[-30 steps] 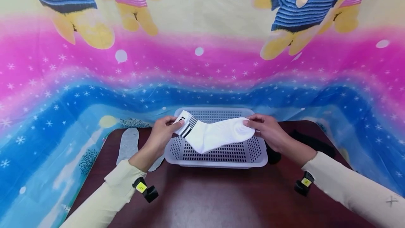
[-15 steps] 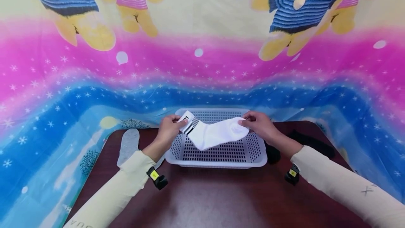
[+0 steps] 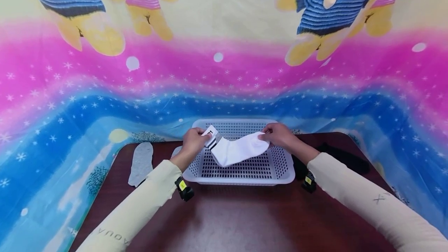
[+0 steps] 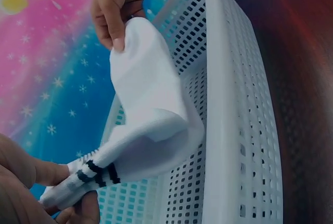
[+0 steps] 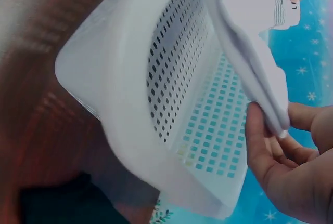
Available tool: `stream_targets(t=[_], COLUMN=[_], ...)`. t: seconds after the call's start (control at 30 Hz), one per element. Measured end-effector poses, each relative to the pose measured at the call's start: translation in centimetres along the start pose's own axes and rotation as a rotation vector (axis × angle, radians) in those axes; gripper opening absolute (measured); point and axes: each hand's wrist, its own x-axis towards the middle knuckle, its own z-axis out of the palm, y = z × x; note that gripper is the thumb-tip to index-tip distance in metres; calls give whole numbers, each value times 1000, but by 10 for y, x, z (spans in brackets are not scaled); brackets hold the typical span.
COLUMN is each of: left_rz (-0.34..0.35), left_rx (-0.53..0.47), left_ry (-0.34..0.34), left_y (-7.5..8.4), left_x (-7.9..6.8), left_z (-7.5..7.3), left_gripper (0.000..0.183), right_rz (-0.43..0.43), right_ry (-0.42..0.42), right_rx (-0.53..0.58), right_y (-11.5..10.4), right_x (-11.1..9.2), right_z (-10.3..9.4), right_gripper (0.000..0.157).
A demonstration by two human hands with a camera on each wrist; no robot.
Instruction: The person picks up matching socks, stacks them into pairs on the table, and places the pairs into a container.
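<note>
A white sock [image 3: 238,151] with dark stripes at its cuff is stretched between both hands over a white perforated plastic basket [image 3: 238,182]. My left hand [image 3: 193,143] pinches the striped cuff, thumb in front. At the other end my right hand [image 3: 278,135] pinches the toe between thumb and fingers. In the left wrist view the sock [image 4: 148,78] sags at the heel above the basket's open top. Seen from the right wrist, the thumb and fingers of the right hand [image 5: 291,161] close on the toe end.
A grey sock [image 3: 141,163] lies on the dark wooden table [image 3: 238,217] left of the basket, and a second grey piece [image 3: 176,151] is partly hidden behind the left hand. Black socks [image 3: 344,158] lie to the right. A printed cloth [image 3: 224,104] hangs behind.
Both hands have moved inward, the right hand leftward and the left hand slightly rightward, so the white sock is held less taut. Both keep their grip on it.
</note>
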Motion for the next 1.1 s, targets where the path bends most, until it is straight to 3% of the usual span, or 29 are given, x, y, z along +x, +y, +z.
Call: stream_targets(t=[0.37, 0.6, 0.67, 0.77, 0.87, 1.1], left_rz=[-31, -50, -51, -52, -38, 6], left_rx=[138, 205, 206, 209, 222, 251], left_ry=[-68, -71, -71, -82, -87, -101], left_y=[-5, -11, -11, -11, -11, -13], left_x=[8, 10, 12, 15, 18, 20], left_z=[17, 22, 23, 25, 28, 32], left_gripper=[30, 27, 25, 13, 15, 10], right_rz=[46, 74, 93, 99, 103, 186], right_ry=[-57, -97, -106, -116, -117, -143], right_rx=[-233, -291, -297, -322, -355, -521], right_y=[-7, -10, -12, -14, -16, -18], right_x=[18, 24, 25, 29, 34, 47], right_z=[15, 23, 24, 26, 29, 36], right_gripper=[29, 25, 9, 27, 39, 15])
